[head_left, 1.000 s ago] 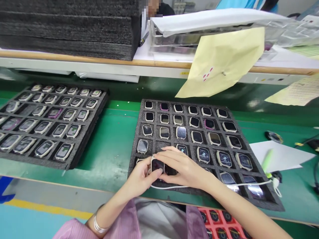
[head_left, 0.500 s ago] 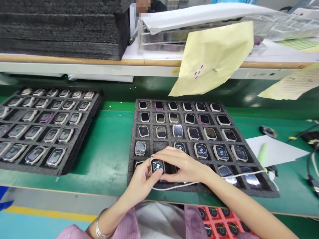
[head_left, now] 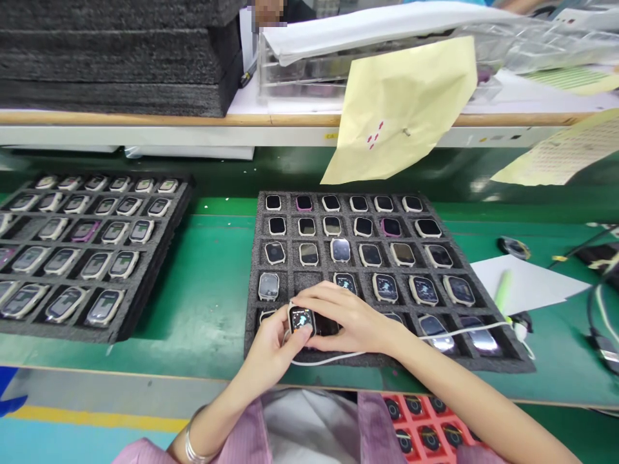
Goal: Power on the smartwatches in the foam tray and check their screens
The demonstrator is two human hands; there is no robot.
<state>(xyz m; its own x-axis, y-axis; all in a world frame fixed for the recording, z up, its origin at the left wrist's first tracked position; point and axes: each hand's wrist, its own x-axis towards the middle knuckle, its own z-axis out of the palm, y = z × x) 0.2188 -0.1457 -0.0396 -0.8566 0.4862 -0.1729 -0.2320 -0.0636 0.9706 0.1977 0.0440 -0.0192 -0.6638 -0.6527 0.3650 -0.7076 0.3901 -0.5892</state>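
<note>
My left hand (head_left: 271, 345) grips a smartwatch (head_left: 300, 320) with a pale frame and a lit dial, its thumb lying on the lower part of the screen. Curled over the same watch from the right, my right hand (head_left: 351, 319) has its fingertips at the top edge and its thumb near the lower right side. Both hands are above the front left of a black foam tray (head_left: 430, 368) whose cells hold several watches. A white cable (head_left: 333, 361) runs from under my left hand rightward past my right forearm. Behind the watch, an unfilled cell (head_left: 308, 280) shows.
At left lies a second foam tray (head_left: 159, 258) of watches. Stacked black foam (head_left: 111, 58) and clear plastic boxes (head_left: 309, 77) occupy the shelf, with a yellow paper (head_left: 401, 109) hanging down. White paper (head_left: 527, 283) and a green pen (head_left: 503, 291) lie right. Below the edge sits a red tray (head_left: 416, 415).
The view has shifted slightly, so most things appear a little further left. Both hands keep the same hold on the watch, and its dial stays lit.
</note>
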